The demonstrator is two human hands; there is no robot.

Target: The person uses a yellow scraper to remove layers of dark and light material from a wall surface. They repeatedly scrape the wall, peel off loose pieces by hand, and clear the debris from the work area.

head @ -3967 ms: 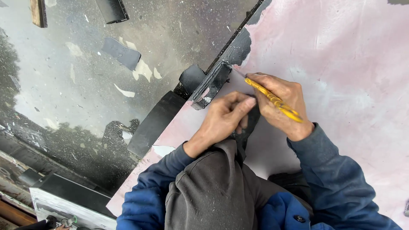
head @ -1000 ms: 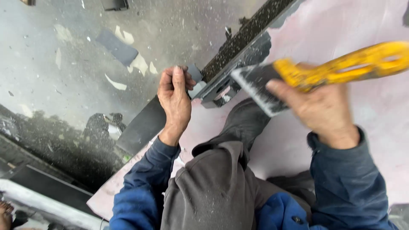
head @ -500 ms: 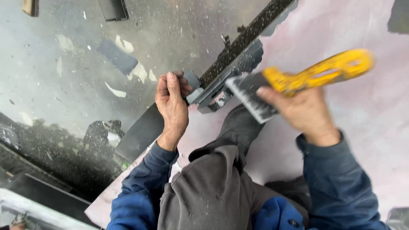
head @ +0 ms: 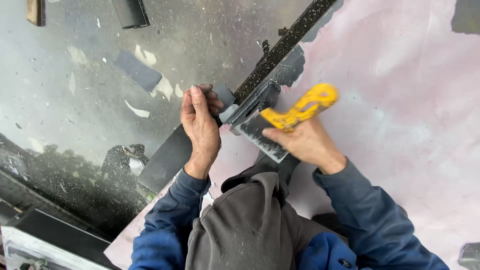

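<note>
Head view: your right hand (head: 307,145) grips a yellow-handled scraper (head: 280,122), its blade just beside the dark strip (head: 285,47) edging the pink panel (head: 400,125). Your left hand (head: 200,127) pinches a grey flap (head: 225,95) by that strip.

What I cannot make out from here

My left hand (head: 201,127) covers the dark strip's (head: 172,155) end at ten o'clock from the knee (head: 250,225). The scraper's (head: 280,127) blade edge hides under my right hand (head: 307,142). At twelve o'clock, the black rail (head: 285,45) runs off the frame. Both elbows are cut off at six.
</note>
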